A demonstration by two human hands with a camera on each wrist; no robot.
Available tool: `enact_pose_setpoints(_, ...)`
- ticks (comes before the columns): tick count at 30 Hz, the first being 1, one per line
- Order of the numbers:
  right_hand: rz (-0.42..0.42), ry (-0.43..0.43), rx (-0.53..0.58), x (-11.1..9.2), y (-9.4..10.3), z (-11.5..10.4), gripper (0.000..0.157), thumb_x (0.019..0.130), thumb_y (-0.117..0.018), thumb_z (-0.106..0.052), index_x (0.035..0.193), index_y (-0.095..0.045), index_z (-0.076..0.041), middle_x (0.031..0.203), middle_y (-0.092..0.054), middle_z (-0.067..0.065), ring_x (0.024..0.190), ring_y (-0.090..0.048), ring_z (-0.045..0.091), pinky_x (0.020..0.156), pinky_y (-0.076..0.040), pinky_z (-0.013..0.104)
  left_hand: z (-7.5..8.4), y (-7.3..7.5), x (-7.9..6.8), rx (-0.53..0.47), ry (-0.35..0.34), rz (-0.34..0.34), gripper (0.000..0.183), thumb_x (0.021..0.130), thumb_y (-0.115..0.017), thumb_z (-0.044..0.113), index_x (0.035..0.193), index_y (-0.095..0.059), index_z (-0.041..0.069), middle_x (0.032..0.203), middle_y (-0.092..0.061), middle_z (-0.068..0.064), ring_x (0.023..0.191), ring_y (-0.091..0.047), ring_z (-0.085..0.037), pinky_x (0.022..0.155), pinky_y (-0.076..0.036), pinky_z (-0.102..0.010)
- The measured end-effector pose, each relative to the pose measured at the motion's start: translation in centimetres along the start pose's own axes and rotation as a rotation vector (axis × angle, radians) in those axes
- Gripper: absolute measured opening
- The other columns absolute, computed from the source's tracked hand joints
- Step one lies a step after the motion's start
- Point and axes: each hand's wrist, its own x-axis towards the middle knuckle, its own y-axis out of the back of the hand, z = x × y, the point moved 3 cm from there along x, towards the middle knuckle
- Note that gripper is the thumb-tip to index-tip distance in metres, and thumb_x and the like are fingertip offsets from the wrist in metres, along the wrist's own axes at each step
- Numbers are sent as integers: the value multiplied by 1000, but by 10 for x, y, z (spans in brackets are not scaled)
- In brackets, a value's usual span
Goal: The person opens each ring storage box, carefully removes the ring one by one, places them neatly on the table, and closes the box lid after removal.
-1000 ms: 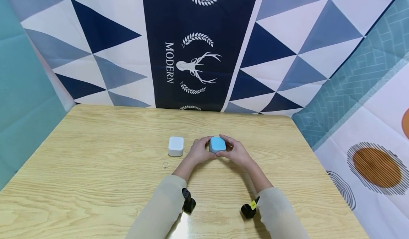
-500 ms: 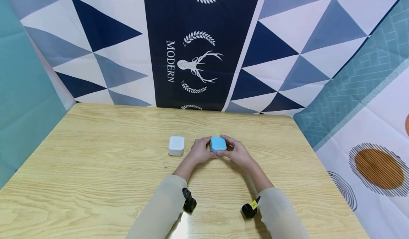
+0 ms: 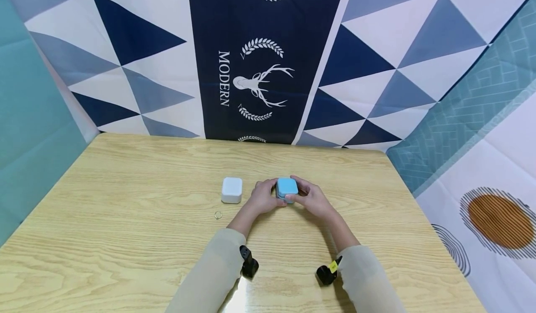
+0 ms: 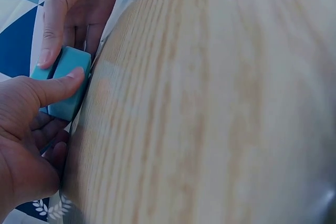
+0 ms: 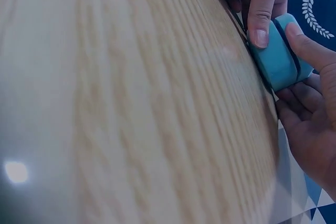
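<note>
Both hands hold a small blue lidded box (image 3: 287,185) on the wooden table, right of centre in the head view. My left hand (image 3: 261,197) grips its lower part (image 5: 278,69), thumb pressed on the near side. The lid (image 5: 303,66) is pinched by my right hand (image 3: 311,200). A dark gap runs between lid and base in both wrist views. What lies inside is hidden. To the left stands a white box (image 3: 231,189) of similar shape, and a thin ring (image 3: 218,215) lies in front of it.
The wooden table (image 3: 125,220) ends at a patterned cloth wall (image 3: 159,71) behind the boxes. Teal cloth (image 3: 37,117) hangs at the left. A small black camera sits at each sleeve cuff.
The right thumb has risen slightly with the lid, and a seam now shows between the blue box's lid and base. The left hand stays in place; the head view shifts slightly.
</note>
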Motion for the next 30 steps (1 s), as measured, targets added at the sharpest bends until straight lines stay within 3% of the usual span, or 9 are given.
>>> enact_pose_setpoints(14,32,-18,95,0,-2,6,66,85,-69,-26,141,-40,-8,143,-44,14,132,-43,27,106,-39,41,-1,-2,1,-1,18,-5,72,76,-78,23,139,-46,10,139,-50,-8,122,-40,-28,106,-34,-44)
enact_pose_setpoints(30,59,-21,100,0,-3,11,68,84,-69,-32,141,-41,-8,143,-46,12,132,-43,25,108,-36,45,-4,-3,2,-2,14,-5,72,76,-78,23,139,-45,9,139,-50,-8,122,-40,-28,106,-35,-44)
